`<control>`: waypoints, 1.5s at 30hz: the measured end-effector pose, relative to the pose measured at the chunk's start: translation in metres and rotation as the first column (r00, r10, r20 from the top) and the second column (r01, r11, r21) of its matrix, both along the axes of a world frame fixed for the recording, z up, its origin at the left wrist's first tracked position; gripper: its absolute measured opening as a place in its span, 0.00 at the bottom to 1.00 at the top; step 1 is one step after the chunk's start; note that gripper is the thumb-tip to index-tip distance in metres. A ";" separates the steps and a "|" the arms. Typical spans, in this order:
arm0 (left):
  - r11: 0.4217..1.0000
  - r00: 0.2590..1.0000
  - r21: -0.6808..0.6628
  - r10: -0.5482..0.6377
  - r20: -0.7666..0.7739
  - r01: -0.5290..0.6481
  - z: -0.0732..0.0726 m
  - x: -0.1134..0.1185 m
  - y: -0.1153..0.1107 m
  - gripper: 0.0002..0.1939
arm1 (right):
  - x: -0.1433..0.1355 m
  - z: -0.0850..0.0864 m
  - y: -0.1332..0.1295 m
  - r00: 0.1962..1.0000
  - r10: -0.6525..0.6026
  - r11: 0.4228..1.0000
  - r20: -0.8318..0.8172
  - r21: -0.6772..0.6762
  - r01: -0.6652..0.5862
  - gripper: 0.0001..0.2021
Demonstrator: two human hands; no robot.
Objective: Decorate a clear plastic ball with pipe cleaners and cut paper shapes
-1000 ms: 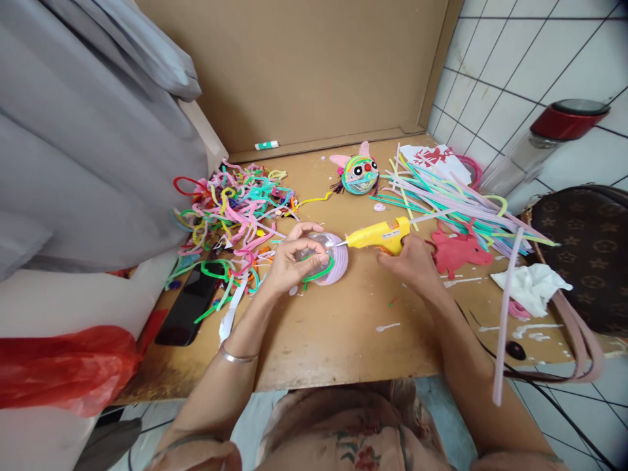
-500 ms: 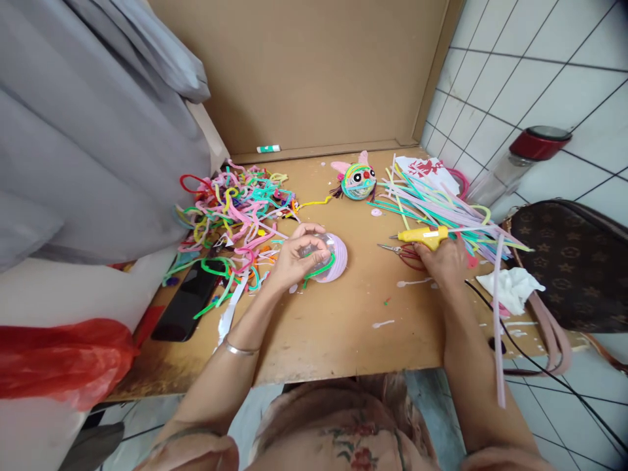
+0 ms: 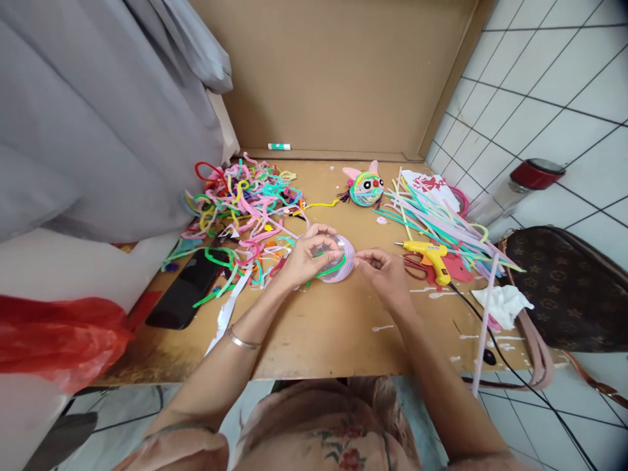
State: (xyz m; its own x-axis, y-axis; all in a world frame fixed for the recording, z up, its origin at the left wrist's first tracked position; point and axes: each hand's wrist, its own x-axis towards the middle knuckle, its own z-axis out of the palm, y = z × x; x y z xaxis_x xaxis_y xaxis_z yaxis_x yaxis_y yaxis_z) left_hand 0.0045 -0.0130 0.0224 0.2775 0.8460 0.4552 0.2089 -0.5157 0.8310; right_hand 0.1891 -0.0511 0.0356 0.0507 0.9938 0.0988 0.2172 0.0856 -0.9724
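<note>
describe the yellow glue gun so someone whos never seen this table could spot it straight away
Find the brown patterned bag at the right of the wooden table. Left of it, on the near side of the long pastel strips, the glue gun lies with its nozzle pointing left. Bright yellow and pistol-shaped, with a black cord, it stands out from the red scissor handles beside it.

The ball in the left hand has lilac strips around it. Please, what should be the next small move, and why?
Probably, the right hand should gently press the lilac strips against the ball. Its fingertips are at their edge, the left hand holds the ball, and the glue gun lies on the table, out of the hands.
</note>
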 end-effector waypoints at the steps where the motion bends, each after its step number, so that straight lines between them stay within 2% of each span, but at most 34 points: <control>1: 1.000 1.000 0.004 0.002 -0.002 -0.002 0.000 0.000 0.000 0.12 | -0.004 0.000 0.001 1.000 0.007 1.000 -0.018 -0.029 -0.008 0.12; 10: 1.000 1.000 0.015 0.015 -0.002 -0.015 0.002 0.004 -0.003 0.13 | -0.019 0.001 0.000 0.994 -0.082 0.992 -0.070 -0.097 0.075 0.12; 28: 1.000 1.000 -0.001 0.001 -0.013 -0.001 0.002 0.004 -0.004 0.16 | -0.020 -0.005 -0.002 0.996 -0.070 0.997 0.059 0.031 0.068 0.08; 45: 1.000 1.000 -0.013 -0.009 0.008 0.009 0.002 0.004 -0.004 0.16 | -0.021 -0.006 -0.006 0.991 -0.107 0.994 0.081 0.038 0.104 0.08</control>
